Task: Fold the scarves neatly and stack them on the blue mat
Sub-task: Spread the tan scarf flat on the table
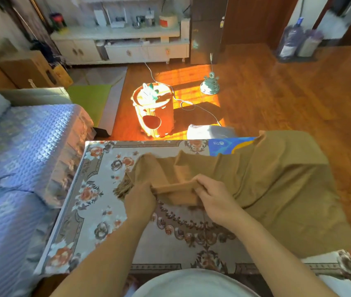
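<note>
Both forearms reach out from my lap over the floral-clothed surface (97,211), and between them I hold one end of the tan scarf (277,179). On my left hand (140,200) the fingers are curled round the fabric just beside its fringe; my right hand (215,200) pinches the same folded band from the other side, so a short strip runs taut between the two. What remains of the scarf spreads loose and rumpled to my right, covering most of the blue mat (228,145) at the far edge and spilling off the surface's right side.

I judge this to be the first fold, with nothing stacked yet. Next I would need to draw the long loose part in, square the edges against the strip I hold, and get the cloth off the mat so the finished fold can go on it.

Beyond the far edge, on the floor, stands an orange barrel-shaped bin (153,110) with something green and white at its top.
</note>
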Available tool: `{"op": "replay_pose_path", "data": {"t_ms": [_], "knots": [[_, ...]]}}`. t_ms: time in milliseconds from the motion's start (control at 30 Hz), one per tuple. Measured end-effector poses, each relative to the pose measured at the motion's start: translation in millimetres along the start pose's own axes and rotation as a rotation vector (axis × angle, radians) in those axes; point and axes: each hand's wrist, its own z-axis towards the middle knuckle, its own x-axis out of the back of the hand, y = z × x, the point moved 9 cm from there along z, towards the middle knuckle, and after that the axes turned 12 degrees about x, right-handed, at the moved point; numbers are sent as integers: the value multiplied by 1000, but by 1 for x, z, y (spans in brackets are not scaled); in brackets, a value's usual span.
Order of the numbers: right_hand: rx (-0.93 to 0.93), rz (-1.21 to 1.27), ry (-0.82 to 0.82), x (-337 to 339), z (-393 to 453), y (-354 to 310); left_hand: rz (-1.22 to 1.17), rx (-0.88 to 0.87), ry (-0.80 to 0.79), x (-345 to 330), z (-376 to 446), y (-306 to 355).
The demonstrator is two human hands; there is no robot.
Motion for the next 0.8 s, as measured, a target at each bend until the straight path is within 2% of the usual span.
{"op": "replay_pose_path", "data": {"t_ms": [200, 300, 333, 367, 400, 467, 500, 533, 567, 633, 667, 733, 800], "knots": [[10, 144, 611, 118, -17, -5, 38, 185, 31, 27, 46, -38], [-86, 42, 920, 170, -41, 23, -27, 300, 39, 41, 67, -73], [-164, -25, 967, 184, -49, 37, -84, 357, 38, 47, 71, -85], [-294, -136, 948, 193, -57, 53, -158, 405, 49, 56, 73, -91], [-457, -300, 854, 199, -63, 70, -257, 422, 70, 68, 72, -91], [-713, -636, 526, 190, -64, 90, -499, 307, 76, 94, 62, -64], [-703, -726, 372, 175, -53, 89, -581, 209, 16, 104, 51, -41], [-596, -713, 242, 149, -37, 84, -607, 90, -70, 112, 35, -13], [-430, -599, 98, 110, -17, 74, -555, -50, -157, 120, 15, 16], [-168, -245, -173, 19, 6, 36, -349, -315, -259, 127, -26, 59], [-78, -129, -238, -17, 11, 17, -257, -418, -271, 129, -43, 71], [80, -80, -234, -49, 21, -15, -169, -527, -229, 139, -64, 80], [127, -121, -161, -47, 26, -15, -207, -512, -189, 149, -69, 70]]}}
